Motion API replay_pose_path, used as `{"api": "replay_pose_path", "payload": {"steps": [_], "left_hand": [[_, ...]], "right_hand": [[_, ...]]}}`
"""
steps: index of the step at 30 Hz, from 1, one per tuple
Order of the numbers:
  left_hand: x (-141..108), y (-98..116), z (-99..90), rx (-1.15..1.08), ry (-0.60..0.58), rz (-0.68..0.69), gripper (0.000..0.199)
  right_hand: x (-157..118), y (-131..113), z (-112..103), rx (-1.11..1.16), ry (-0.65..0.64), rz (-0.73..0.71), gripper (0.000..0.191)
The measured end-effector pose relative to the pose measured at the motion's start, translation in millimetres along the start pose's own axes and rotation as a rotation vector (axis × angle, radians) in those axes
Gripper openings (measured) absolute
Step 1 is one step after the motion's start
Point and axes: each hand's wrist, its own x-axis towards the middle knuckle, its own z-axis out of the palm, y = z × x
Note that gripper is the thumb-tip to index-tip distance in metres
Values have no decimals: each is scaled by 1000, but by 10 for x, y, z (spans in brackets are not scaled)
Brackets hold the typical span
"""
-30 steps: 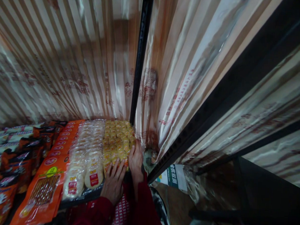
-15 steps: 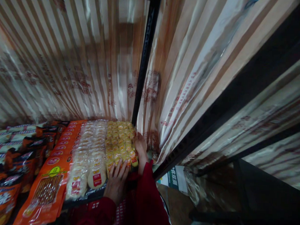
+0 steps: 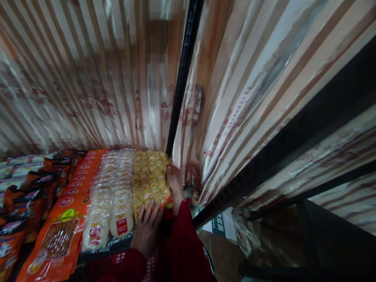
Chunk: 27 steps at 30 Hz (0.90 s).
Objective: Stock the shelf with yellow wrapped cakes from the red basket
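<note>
Rows of small yellow wrapped packets [image 3: 150, 172] fill the right end of a dark shelf. My left hand [image 3: 146, 230] lies with its fingers apart on the front edge of these packets. Against their right side rests my right hand [image 3: 175, 183], its fingertips partly hidden behind the packets. Left of them stand clear-wrapped round white cakes [image 3: 121, 212] with red labels, and beside those a row of orange packages [image 3: 57, 235] with a window showing brown sticks.
Dark orange bags [image 3: 27, 209] and white wrapped packs [image 3: 26, 170] sit farther left. A black upright post [image 3: 181, 79] rises behind the packets; a thick black beam [image 3: 287, 128] slants on the right. Printed plastic sheeting [image 3: 116, 72] hangs behind. A red basket [image 3: 149, 269] shows below.
The view has shifted slightly. My right hand has moved a little inward along the side of the yellow packets; my left hand stays at their front.
</note>
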Motion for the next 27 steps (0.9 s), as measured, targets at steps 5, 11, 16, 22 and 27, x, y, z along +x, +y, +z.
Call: {"api": "replay_pose_path", "payload": {"steps": [5, 11, 16, 22, 27], "left_hand": [[6, 9, 7, -6, 15, -7, 48], [16, 5, 5, 19, 12, 5, 47], [14, 1, 7, 13, 8, 11, 50], [4, 6, 23, 11, 3, 15, 53], [0, 1, 10, -1, -2, 10, 55]], "right_hand": [[-9, -13, 30, -37, 7, -14, 38], [-33, -29, 63, -7, 24, 35, 39], [-38, -54, 69, 52, 32, 77, 42], [-39, -84, 101, 86, 13, 122, 47], [-27, -63, 128, 100, -10, 158, 50]]}}
